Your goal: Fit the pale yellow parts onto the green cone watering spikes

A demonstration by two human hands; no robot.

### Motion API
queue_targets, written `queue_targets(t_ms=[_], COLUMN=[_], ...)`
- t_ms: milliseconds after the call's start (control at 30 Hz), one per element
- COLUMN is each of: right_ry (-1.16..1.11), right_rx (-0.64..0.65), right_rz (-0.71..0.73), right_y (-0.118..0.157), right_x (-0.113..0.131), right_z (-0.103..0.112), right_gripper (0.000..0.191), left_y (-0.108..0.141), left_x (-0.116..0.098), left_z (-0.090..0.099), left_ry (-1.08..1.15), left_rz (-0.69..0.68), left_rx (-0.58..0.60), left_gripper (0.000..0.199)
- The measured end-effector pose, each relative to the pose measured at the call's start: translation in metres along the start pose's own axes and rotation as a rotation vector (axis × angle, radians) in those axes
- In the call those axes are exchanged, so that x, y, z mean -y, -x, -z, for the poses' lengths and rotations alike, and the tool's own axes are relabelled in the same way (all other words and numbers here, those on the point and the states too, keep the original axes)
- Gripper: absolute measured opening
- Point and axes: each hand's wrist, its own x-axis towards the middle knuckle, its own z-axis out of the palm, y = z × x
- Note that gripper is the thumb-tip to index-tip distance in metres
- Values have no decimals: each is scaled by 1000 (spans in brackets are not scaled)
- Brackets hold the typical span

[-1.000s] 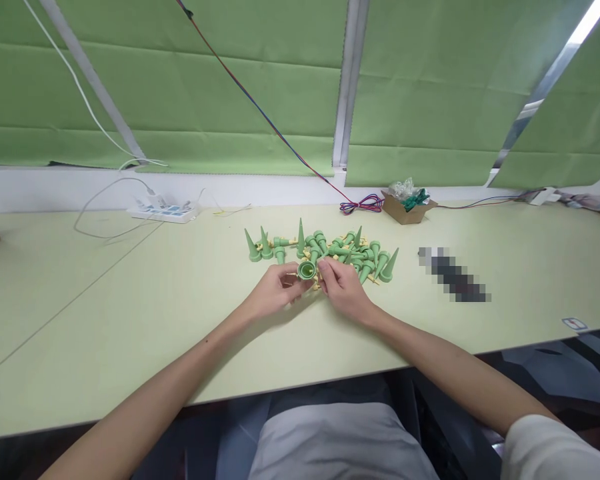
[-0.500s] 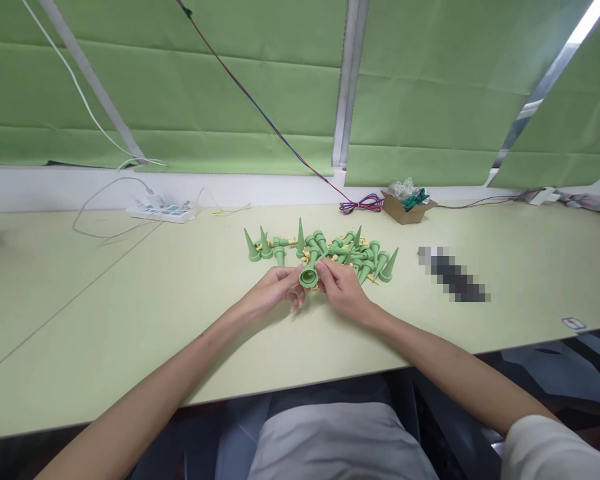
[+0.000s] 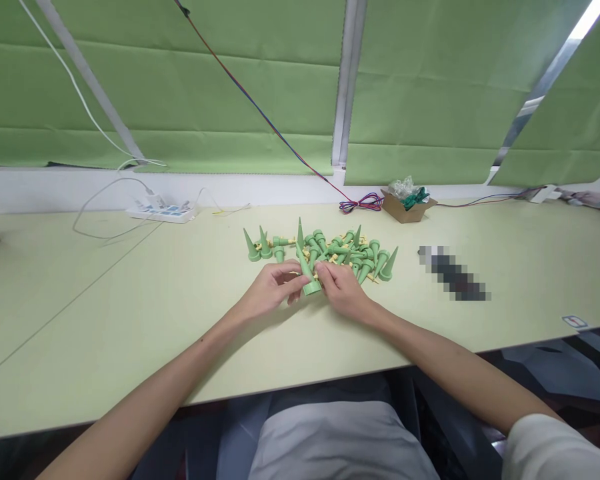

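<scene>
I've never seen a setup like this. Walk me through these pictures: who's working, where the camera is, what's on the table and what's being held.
There is no machine here: a person works with two bare hands. Every picture comes from one camera worn on the head, looking forward and down, so the forearms reach in from below. The left hand holds a green cone, wide end toward the wearer. The right hand is pinched close beside it; whether it grips something small is hidden. Just beyond lies a pile of similar cones with yellow parts. Farther back on the table are a power strip, coiled wires and a cardboard box.
</scene>
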Motion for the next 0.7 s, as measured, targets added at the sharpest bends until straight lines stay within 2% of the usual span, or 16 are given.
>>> queue_targets(t_ms=[167, 400, 700], right_ry=[34, 16, -56], right_rx=[2, 10, -24], right_rz=[-15, -55, -86], right_y=[-1, -2, -3], right_x=[-3, -4, -3], right_z=[0, 1, -2], right_gripper=[46, 49, 51], left_y=[0, 2, 2], left_x=[-1, 8, 6], left_z=[-3, -7, -9], left_ry=[-194, -410, -520], left_rz=[-164, -394, -467], left_rx=[-83, -218, -292], left_gripper=[25, 21, 13])
